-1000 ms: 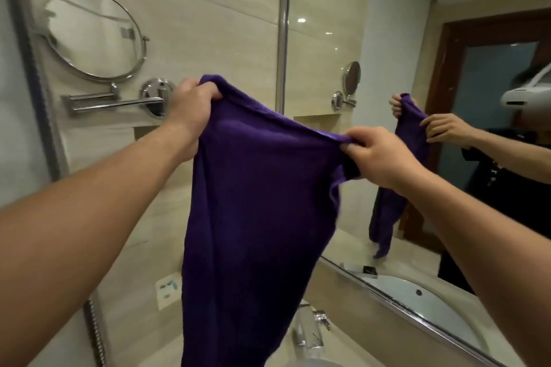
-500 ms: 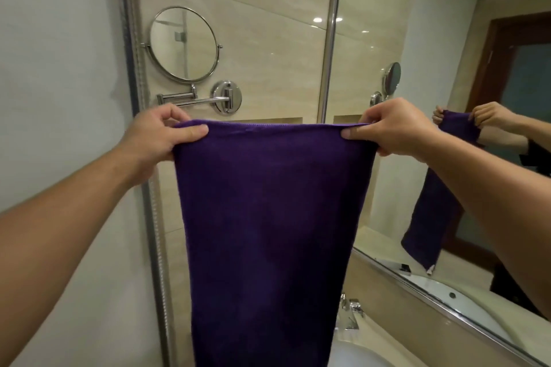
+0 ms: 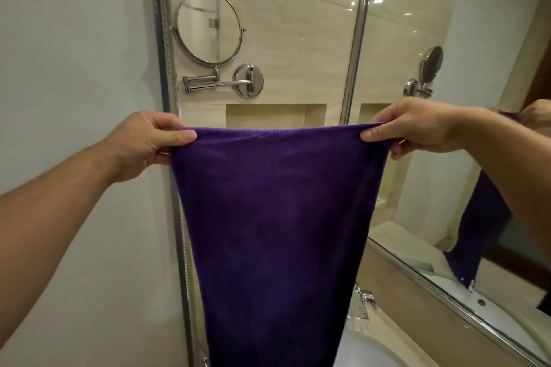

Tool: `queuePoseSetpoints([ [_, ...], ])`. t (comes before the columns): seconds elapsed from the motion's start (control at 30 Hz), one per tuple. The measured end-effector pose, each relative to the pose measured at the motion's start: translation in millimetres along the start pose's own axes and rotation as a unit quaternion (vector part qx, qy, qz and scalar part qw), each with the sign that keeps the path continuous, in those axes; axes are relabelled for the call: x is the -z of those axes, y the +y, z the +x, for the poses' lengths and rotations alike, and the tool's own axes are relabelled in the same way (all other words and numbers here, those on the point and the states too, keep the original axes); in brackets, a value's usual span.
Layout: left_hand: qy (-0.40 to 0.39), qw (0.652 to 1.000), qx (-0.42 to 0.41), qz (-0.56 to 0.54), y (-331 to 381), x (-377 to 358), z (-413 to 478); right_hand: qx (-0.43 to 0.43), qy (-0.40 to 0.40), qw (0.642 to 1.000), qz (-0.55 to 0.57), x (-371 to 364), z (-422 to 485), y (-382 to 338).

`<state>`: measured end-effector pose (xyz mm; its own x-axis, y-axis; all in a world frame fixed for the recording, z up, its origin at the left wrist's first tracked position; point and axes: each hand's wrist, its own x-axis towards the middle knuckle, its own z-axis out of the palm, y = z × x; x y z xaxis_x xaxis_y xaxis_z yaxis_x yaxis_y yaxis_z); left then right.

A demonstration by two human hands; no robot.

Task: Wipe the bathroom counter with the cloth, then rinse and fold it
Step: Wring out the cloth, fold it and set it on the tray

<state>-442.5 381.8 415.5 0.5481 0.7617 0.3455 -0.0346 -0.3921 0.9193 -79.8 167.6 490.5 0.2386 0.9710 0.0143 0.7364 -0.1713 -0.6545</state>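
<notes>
cloth (image 3: 268,217): purple, hangs flat in the air over the sink (image 3: 375,351) | left hand (image 3: 146,143): thumb and fingers pinch one top corner | right hand (image 3: 417,128): pinches the other | stage: looks like wiping and rinsing are done, folding is just starting, no fold made yet

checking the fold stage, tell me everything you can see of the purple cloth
The purple cloth is deep violet, soft pile fabric like microfibre, with a stitched hem along its top edge. It hangs spread open and flat, top edge pulled taut and nearly level. The left hand pinches its upper left corner, the right hand its upper right. It narrows downward and leaves the frame at the bottom. Whether it is wet cannot be told.
</notes>
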Motion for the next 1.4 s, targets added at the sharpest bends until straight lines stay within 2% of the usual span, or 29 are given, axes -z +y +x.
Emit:
queuePoseSetpoints([
  [0.1, 0.025, 0.999, 0.001, 0.025, -3, -15, -2, 0.021, 0.035, 0.994, -0.097, -2, 11, 27],
  [0.23, 0.049, 0.998, 0.035, 0.030, -17, -40, -12, 0.034, 0.018, 0.992, -0.120, -9, 24, 61],
  [0.43, -0.029, 0.986, 0.140, 0.090, -53, -45, -19, -0.007, -0.052, 0.989, -0.135, -39, 43, 103],
  [0.57, -0.041, 0.975, 0.183, 0.123, -83, -49, -10, -0.050, -0.079, 0.983, -0.159, -63, 62, 119],
  [0.7, 0.014, 0.965, 0.209, 0.159, -122, -51, 15, -0.096, -0.070, 0.973, -0.200, -87, 100, 125],
  [0.8, 0.071, 0.969, 0.227, 0.071, -142, -58, 45, -0.123, -0.002, 0.985, -0.123, -100, 134, 122],
  [0.9, 0.154, 0.971, 0.181, 0.019, -135, -60, 81, -0.122, 0.100, 0.987, -0.007, -95, 158, 103],
  [1.07, 0.230, 0.972, 0.036, 0.026, -64, -47, 119, -0.038, 0.239, 0.967, 0.079, -41, 162, 54],
  [1.2, 0.236, 0.970, -0.045, 0.046, -15, -44, 109, 0.009, 0.275, 0.957, 0.089, -7, 136, 24],
  [1.4, 0.235, 0.965, -0.096, 0.060, 14, -46, 78, 0.057, 0.295, 0.950, 0.078, 5, 90, 15],
])
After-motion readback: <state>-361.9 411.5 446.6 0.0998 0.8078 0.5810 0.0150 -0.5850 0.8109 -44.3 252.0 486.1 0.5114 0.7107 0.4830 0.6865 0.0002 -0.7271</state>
